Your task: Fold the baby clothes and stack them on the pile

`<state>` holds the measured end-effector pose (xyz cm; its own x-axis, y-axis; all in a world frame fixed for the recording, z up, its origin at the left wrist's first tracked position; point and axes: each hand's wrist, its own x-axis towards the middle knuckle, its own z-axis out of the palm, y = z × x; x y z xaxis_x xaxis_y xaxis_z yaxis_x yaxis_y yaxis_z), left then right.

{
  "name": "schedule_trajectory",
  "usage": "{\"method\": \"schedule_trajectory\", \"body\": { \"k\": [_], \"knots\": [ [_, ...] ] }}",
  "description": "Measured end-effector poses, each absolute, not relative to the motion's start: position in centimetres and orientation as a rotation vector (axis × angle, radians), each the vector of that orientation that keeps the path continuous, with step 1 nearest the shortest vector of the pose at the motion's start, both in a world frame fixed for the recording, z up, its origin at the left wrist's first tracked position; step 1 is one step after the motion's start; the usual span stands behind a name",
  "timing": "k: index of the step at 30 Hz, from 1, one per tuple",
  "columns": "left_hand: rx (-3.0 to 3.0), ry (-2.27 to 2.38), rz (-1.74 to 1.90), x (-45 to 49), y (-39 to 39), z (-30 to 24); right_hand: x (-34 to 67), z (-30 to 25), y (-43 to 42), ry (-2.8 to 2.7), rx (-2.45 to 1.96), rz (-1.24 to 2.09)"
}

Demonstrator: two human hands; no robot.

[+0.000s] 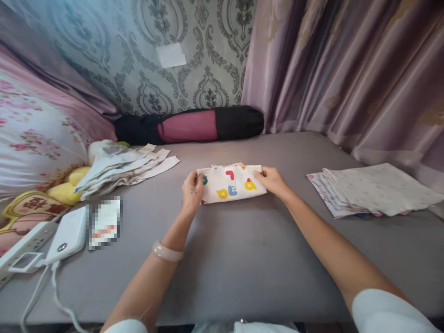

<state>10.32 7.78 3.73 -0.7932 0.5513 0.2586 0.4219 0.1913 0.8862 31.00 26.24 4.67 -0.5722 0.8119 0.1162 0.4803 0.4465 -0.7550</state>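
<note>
A white cloth (pixel 239 185) printed with red, blue and yellow figures is folded into a flat rectangle over the grey bed surface (pixel 243 259). My left hand (pixel 193 188) pinches its left end, thumb on top. At the opposite end, my right hand (pixel 271 180) grips the cloth's upper right corner between thumb and fingers. The underside of the cloth and the fingertips beneath it are hidden. A small strip of the same kind of fabric shows behind its top edge.
To the right lies a stack of folded pale cloths (pixel 381 187). Fanned pale garments (pixel 138 164) lie on the left, near a power bank (pixel 67 233), a power strip (pixel 31 245) and a blurred packet (pixel 104 223). A black and maroon bag (pixel 189 126) rests along the wall.
</note>
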Motion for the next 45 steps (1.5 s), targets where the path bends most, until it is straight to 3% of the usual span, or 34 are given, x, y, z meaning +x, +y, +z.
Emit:
{"method": "schedule_trajectory", "body": {
  "k": [8, 19, 28, 40, 45],
  "knots": [
    [0.958, 2.654, 1.306, 8.5, 11.4, 3.0, 27.2, 4.2, 28.8, -2.413, -1.375, 0.656],
    [0.963, 2.727, 1.057, 7.4, 13.7, 1.8, 25.3, 3.0, 28.1, -2.42, -1.534, 0.473],
    [0.982, 2.872, 0.916, 7.8, 14.2, 0.2, 24.9, 1.2, 26.8, -2.322, -1.513, 0.279],
    [1.158, 2.975, 0.658, 8.4, 13.5, 1.5, 24.8, 2.2, 26.8, -2.389, -1.535, 0.288],
    [1.475, 2.842, 0.639, 10.6, 13.3, 1.8, 23.8, 3.1, 23.8, -2.495, -1.19, 0.16]
  ]
}}
